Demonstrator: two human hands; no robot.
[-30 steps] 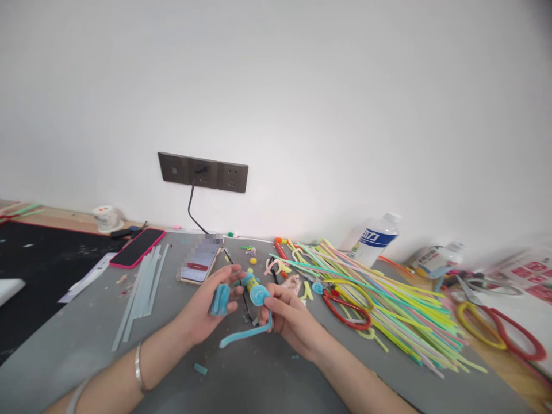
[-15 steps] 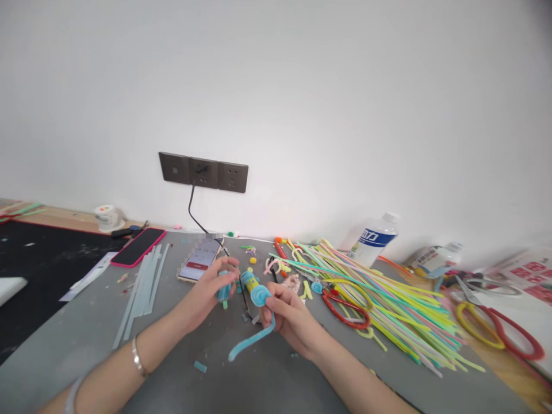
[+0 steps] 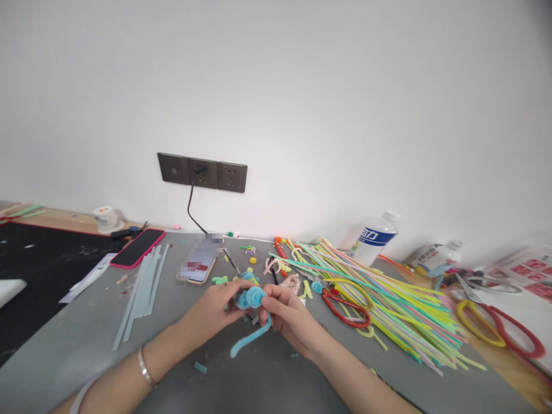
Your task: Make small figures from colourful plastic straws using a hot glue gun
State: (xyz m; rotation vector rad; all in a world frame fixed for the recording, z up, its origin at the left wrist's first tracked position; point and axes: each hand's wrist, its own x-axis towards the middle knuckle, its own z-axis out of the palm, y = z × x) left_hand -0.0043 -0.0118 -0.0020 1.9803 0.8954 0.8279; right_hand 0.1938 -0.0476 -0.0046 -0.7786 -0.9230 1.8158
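Observation:
A light blue pipe cleaner coil (image 3: 256,296), wound into a flat spiral, is pinched in my right hand (image 3: 288,317). Its loose tail (image 3: 252,340) hangs down and bends to the left above the table. My left hand (image 3: 214,310) is closed on a small blue fuzzy piece (image 3: 242,299) at the coil's left side; its fingers partly hide it. Just behind the coil shows a blue-and-yellow fuzzy piece (image 3: 250,276); whether it is joined to the coil I cannot tell.
On the right lie a bundle of pipe cleaners (image 3: 388,299), scissors (image 3: 347,305), more scissors (image 3: 495,322) and a white bottle (image 3: 373,238). To the left are glue sticks (image 3: 144,284), a pink-edged phone (image 3: 138,247) and a lit phone (image 3: 200,264) beneath a cable (image 3: 190,201).
My left hand has moved right and brought its blue piece up against the coil. The right hand stays nearly in place, still pinching the coil.

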